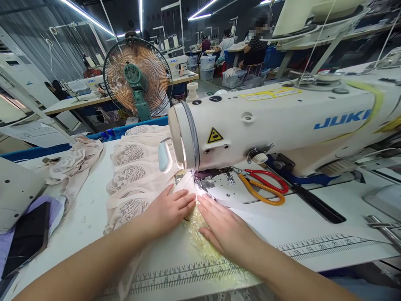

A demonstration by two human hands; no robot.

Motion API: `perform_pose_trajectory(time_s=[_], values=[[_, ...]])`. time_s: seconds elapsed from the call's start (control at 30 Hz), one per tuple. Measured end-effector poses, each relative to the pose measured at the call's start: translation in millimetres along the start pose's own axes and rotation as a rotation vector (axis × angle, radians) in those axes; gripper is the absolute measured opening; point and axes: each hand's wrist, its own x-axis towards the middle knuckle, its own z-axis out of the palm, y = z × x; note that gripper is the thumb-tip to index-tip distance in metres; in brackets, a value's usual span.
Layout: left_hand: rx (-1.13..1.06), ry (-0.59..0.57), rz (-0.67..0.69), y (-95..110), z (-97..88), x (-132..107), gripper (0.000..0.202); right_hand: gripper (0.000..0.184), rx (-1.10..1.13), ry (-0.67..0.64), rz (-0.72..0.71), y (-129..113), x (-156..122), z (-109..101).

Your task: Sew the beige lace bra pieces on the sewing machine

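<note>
So the left hand (pixel 171 209) lies flattish on one pale pink fabric piece (pixel 188 182) below one JUKI sewing machine's (pixel 269 125) head; right hand (pixel 226 230)'s open too, fingertips at its edge. One fan (pixel 134 74), one phone (pixel 27 238).

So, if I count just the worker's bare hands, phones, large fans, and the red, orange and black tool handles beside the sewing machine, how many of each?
Hands: 2 (left hand, right hand)
Phone: 1
Large fan: 1
Red handle: 1
Orange handle: 1
Black handle: 1
Total: 7
</note>
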Motion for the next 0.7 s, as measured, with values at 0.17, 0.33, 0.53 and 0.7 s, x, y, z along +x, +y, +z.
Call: perform_pose_trajectory(time_s=[0.17, 0.33, 0.53, 0.7], values=[[0.006, -0.014, 0.08, -28, 0.1, 5, 0.035, 0.047, -0.014, -0.025, 0.007, 0, 0, -1], [0.018, -0.059, 0.049, -37, 1.2, 8, 0.036, 0.046, -0.016, -0.01, -0.006, 1, -1, -1], [0.041, -0.126, -0.003, -48, -1.3, 14, 0.035, 0.045, 0.026, 0.008, 0.0, 2, -1, -1], [0.094, -0.156, -0.05, -48, -10.3, 20, 0.036, 0.041, 0.086, 0.046, -0.03, 1, 0, -6]])
